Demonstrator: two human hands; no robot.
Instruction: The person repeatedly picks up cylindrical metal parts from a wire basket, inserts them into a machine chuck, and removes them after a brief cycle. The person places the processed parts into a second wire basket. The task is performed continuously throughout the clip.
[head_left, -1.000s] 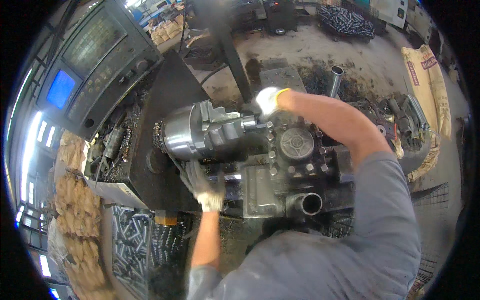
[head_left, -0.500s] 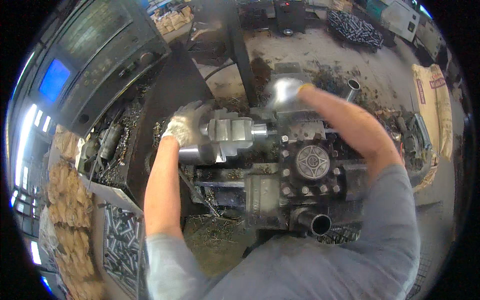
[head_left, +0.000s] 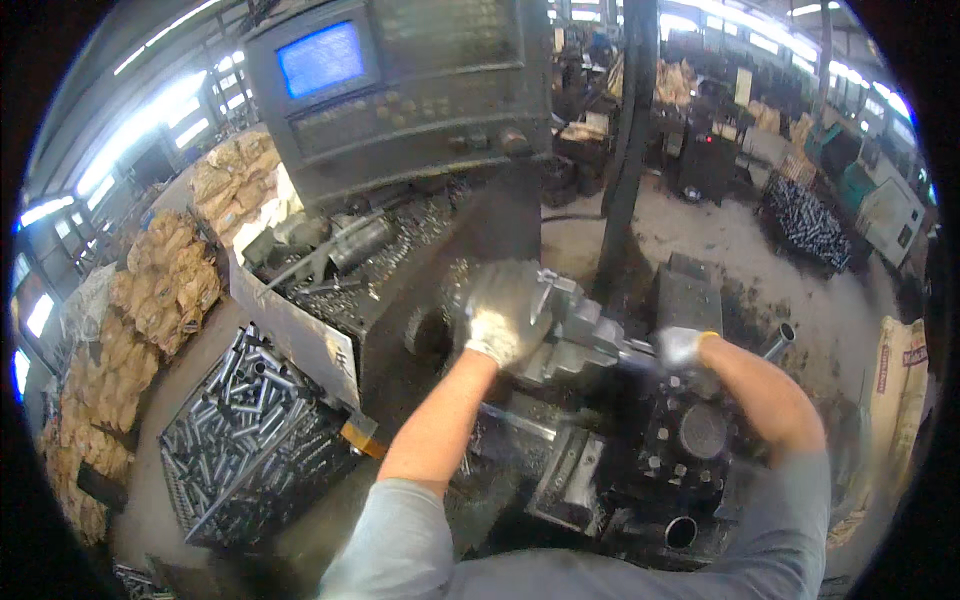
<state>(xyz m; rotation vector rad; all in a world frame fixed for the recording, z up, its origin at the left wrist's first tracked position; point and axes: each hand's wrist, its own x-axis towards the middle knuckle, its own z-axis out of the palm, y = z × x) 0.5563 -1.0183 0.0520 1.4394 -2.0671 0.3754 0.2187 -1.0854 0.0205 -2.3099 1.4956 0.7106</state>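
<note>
One chuck [head_left: 572, 338], left hand [head_left: 507, 308] over it, points its axis rightward

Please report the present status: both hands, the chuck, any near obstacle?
Left hand at chuck, blurred. Right hand near bright metal piece, grip unclear. Bolted tool block close beside right hand.

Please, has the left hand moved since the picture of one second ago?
Yes. Judged against the metal chuck, the left hand has moved farther from the person's body: from the chuck's near side to over the chuck.
</note>
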